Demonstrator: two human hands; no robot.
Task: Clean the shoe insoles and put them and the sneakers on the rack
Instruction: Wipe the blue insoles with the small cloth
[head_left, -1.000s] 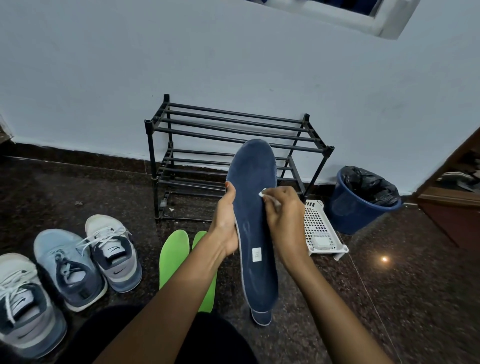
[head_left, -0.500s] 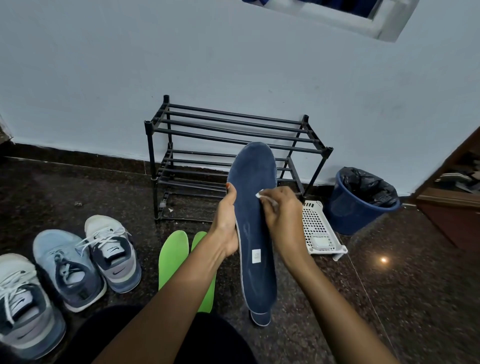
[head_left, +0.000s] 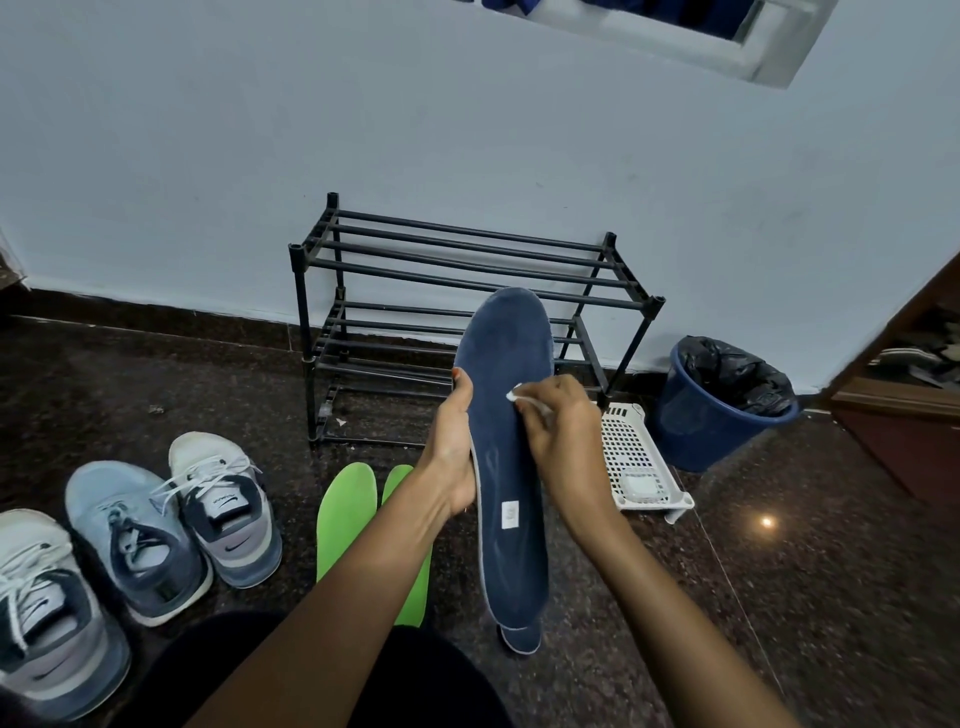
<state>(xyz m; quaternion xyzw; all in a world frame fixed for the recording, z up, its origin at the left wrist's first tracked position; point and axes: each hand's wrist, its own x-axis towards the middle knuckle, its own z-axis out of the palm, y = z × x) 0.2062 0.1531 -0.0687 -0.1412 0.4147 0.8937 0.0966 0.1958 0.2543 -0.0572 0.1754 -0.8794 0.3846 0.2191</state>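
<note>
At the centre of the frame, a blue insole (head_left: 511, 457) is held upright in front of the rack (head_left: 300, 312), so cleaning is judged to be under way, not finished. Its left edge is gripped by the left hand (head_left: 453, 457), with the thumb laid along the rim and the fingers hidden behind. The right hand (head_left: 563, 431) is curled, and a small white wipe (head_left: 517, 396) is pinched at its fingertips and pressed against the insole's upper half. A second blue insole (head_left: 522, 640) is seen on the floor just below the held one. Two green insoles (head_left: 345, 514) lie flat at lower centre, partly covered by the left forearm. Whether any of these have been cleaned cannot be told. No insole or sneaker is seen on the rack's bars, against the wall at mid-frame. Three sneakers (head_left: 228, 512) are lined up on the floor at lower left, well apart from the rack. All placing is therefore judged to be left: four insoles and the sneakers are yet to be set on the shelves.
</note>
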